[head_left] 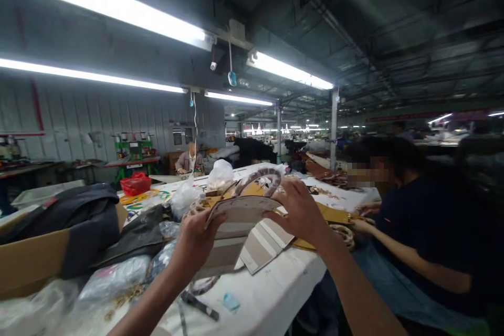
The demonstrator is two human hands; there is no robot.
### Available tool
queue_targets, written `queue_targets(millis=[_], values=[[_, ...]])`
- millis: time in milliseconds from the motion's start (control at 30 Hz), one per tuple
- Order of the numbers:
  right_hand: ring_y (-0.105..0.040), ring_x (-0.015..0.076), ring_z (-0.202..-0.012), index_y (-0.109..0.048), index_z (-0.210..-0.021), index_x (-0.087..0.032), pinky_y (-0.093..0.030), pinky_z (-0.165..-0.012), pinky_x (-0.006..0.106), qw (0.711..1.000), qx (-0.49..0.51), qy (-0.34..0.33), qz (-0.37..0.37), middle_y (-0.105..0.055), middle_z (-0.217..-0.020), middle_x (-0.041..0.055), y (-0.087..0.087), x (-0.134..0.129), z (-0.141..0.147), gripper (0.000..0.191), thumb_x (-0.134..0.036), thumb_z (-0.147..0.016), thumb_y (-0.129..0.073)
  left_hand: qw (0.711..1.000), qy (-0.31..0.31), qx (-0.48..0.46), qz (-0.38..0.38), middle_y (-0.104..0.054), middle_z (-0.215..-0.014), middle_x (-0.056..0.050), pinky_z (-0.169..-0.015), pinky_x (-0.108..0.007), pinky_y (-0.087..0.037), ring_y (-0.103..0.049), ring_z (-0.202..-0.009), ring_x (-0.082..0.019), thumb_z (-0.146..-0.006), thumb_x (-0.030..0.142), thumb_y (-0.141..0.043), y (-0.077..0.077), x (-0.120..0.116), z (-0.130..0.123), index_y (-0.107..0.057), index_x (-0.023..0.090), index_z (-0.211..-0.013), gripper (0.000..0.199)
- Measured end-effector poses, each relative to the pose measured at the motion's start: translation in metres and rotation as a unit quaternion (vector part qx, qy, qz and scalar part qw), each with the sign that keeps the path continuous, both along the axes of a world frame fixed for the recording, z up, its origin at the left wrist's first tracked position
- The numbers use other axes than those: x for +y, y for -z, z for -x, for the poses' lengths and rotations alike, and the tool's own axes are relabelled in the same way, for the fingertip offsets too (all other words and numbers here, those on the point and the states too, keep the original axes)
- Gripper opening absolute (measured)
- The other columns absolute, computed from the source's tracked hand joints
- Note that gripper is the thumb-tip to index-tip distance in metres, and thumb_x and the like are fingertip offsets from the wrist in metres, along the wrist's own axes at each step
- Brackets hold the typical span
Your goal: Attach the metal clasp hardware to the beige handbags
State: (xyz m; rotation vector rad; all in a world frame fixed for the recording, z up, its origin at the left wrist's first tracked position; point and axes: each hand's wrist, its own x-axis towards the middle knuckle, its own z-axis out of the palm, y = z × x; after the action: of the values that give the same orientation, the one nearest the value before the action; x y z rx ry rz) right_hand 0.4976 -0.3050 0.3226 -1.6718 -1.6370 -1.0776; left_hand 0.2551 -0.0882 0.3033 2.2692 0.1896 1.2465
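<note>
Above a white-covered tabletop (260, 294), a thin beige, pale-striped panel (232, 231) is gripped at opposite sides by the left hand (198, 240) and right hand (302, 212). Its bowed upper edge should be supported evenly.

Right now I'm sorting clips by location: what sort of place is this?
Probably a sewing workshop: a green machine stands near the wall, and the left hand and right hand hold a striped panel above a white table.
</note>
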Motion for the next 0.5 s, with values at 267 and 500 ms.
queue_targets(millis=[267, 500], values=[[-0.078, 0.0263, -0.100, -0.076, -0.127, -0.025, -0.064, -0.091, 0.039, 0.972, 0.178, -0.154, -0.005, -0.082, -0.112, 0.0089, -0.018, -0.014, 0.049, 0.042, -0.041, -0.092, -0.091, 0.998, -0.011, -0.060, 0.031, -0.086, -0.088, -0.002, -0.076, -0.031, -0.064, -0.080, -0.082, -0.026, -0.101, 0.038, -0.067, 0.014, -0.018, 0.034, -0.088, 0.022, -0.094, 0.028], [-0.079, 0.0313, -0.105, -0.088, -0.107, -0.031, -0.065, -0.097, 0.046, 0.887, 0.339, -0.311, 0.052, -0.085, -0.111, 0.0079, 0.026, -0.022, 0.119, 0.029, -0.044, -0.083, -0.098, 0.997, 0.004, -0.041, -0.071, -0.088, -0.108, -0.005, -0.089, -0.032, -0.068, -0.084, -0.096, -0.028, -0.106, 0.039, -0.066, 0.052, -0.035, 0.078, -0.090, 0.029, -0.115, 0.027]])
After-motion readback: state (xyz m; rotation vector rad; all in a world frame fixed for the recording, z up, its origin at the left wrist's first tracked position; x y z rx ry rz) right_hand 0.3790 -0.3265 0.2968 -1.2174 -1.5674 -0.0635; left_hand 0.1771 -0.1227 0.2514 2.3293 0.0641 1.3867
